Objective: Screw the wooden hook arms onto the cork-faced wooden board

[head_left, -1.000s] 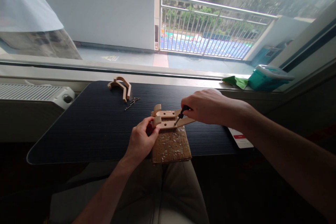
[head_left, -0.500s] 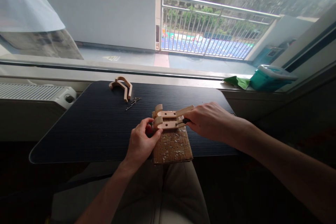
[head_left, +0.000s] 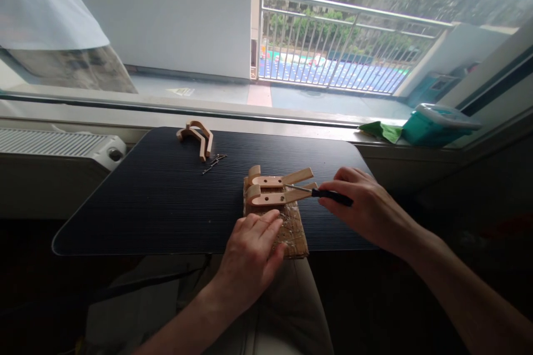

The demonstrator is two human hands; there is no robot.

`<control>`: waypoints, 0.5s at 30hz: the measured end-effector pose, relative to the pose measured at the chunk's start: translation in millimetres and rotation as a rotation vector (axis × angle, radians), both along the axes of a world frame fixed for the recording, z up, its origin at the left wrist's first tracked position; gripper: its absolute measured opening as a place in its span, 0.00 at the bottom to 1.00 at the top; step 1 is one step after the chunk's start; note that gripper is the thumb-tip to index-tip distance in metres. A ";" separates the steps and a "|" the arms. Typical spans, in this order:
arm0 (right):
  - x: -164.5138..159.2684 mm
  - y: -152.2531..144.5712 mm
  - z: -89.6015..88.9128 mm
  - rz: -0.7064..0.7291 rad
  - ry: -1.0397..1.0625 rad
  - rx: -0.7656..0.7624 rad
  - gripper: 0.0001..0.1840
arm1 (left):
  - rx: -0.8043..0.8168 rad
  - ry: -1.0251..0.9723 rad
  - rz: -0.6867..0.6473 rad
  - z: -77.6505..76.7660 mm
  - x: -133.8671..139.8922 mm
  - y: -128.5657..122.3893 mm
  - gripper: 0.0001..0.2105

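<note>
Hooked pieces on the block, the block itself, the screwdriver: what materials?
Hooked pieces: likely wood, smooth finish; pale tan, even surface, though grain is too small to make out.
Block: perhaps cardboard or rough wood, seemingly wrapped in clear film or tape; brown, pitted, with shiny wrinkles.
Screwdriver: probably steel shaft, thin and grey; black handle, plastic or rubber, can't tell.

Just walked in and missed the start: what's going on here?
The person's right hand holds a black-handled screwdriver, its thin metal shaft reaching over two pale wooden hooked pieces on a rough brown board. A metal screw head shows in the nearer piece. The left hand rests on the board's near part. Further left on the black table lie two more curved pale wooden pieces and some thin metal screws.
</note>
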State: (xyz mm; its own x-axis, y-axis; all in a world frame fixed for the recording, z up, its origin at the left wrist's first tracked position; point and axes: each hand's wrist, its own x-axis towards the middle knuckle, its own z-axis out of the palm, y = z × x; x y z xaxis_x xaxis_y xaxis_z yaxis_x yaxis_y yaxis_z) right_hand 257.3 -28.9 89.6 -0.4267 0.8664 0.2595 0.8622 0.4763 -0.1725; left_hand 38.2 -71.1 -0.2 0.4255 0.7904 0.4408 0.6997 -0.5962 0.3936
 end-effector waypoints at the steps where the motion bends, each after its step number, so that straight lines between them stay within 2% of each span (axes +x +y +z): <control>1: 1.6 -3.6 -7.6 -0.009 0.055 0.004 0.11 | 0.003 0.021 -0.004 -0.6 -1.0 0.6 0.16; 5: -4.1 -16.0 -28.7 0.059 0.185 -0.085 0.07 | 0.006 0.033 -0.003 -2.3 -6.8 -0.8 0.17; 8: -15.2 -18.2 -39.7 0.143 0.230 -0.082 0.07 | -0.031 -0.069 0.047 -5.0 -15.1 0.0 0.08; 10: -22.3 -16.6 -47.9 0.201 0.246 -0.046 0.08 | -0.100 -0.168 0.161 -8.1 -22.9 5.3 0.04; 12: -27.7 -14.3 -56.5 0.238 0.245 0.010 0.09 | -0.185 -0.279 0.312 -12.0 -30.3 15.2 0.06; 13: -29.6 -13.4 -60.4 0.246 0.240 0.046 0.10 | -0.220 -0.330 0.373 -14.1 -33.2 21.6 0.11; 15: -32.1 -12.6 -66.6 0.249 0.225 0.107 0.12 | -0.259 -0.377 0.406 -17.8 -36.5 35.5 0.20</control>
